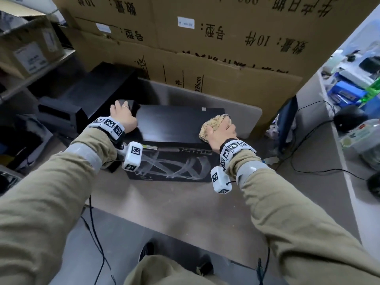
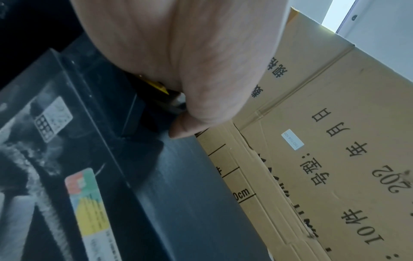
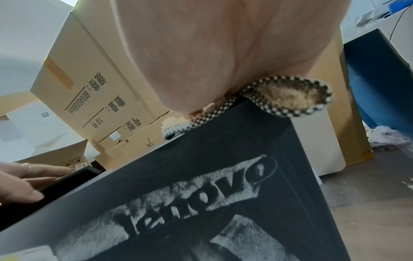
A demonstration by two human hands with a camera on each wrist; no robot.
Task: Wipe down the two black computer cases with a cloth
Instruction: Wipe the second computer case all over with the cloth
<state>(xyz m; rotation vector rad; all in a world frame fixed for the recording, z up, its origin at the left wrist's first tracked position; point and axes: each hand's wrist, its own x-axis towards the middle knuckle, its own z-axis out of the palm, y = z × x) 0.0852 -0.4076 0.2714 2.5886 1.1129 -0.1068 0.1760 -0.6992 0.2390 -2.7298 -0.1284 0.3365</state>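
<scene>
Head view, cases: I count two black computer cases. The near case (image 1: 174, 124) lies on its side on the floor in front of me; the far case (image 1: 88, 99) sits just beside it at its left end.
Head view, cloth: one tan fluffy cloth (image 1: 213, 124), on the right end of the near case's top panel.
Head view, right hand: my right hand (image 1: 221, 133) lies on the cloth, fingers curled round it and gripping it.
Head view, left hand: my left hand (image 1: 123, 116) rests flat on the left end of the near case, fingers extended, nothing held.
Head view, surroundings: stacked cardboard boxes (image 1: 205, 38) behind the cases; one pale board (image 1: 236, 108) leaning between boxes and near case.
Left wrist view, left hand: palm (image 2: 178, 53) fills the upper frame; one thumb tip touches the case's top edge. I cannot tell the other fingers' pose here.
Left wrist view, case: dusty side panel (image 2: 67, 176) with two stickers.
Right wrist view, right hand: palm (image 3: 190, 53) presses one checker-edged cloth (image 3: 288, 97) against the top corner of the case.
Right wrist view, case: side panel (image 3: 201, 203) shows one "lenovo" logo, dust-streaked.
Right wrist view, left hand: fingers (image 3: 29, 178) lie straight on the case's far end.
</scene>
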